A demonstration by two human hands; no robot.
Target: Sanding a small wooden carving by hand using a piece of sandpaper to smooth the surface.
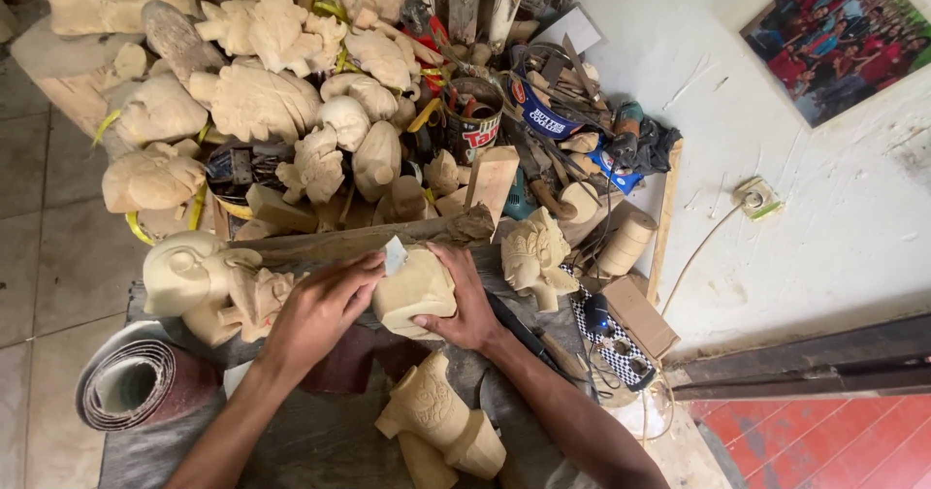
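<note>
**Two hands on a pale wood carving amid a heap of figures**

The right hand (464, 300) is wrapped around the right side of a pale wooden carving (417, 293), a blocky, rounded piece that sits at the middle of the view on the dark work surface (320, 431); its grip is clamped on the block, fingers curled over the near edge and thumb up along the side. The left hand (320, 309) comes in from the left, its fingertips pinched together on a small light scrap of sandpaper (395, 254) pressed to the upper left corner of the carving, so this grip too is closed, on the scrap.

Just behind the carving lies a rough wooden plank (369, 239), running left to right. To the left of the hands rests a smooth rounded bird-like figure (184, 271), touching a smaller carved figure (260, 300) beside the left wrist. To the right of the carving stands a carved head with a crest (533, 254). Near the lower edge, between the forearms, lies another carved piece (441, 421), tilted. A roll of reddish-brown sandpaper (136, 384) sits at the lower left.

Beyond the plank a heap of unfinished carvings (281, 91) is piled, with tins and tools (543, 101) to its right against the pale wall (776, 208), where a power socket (756, 198) shows
</note>
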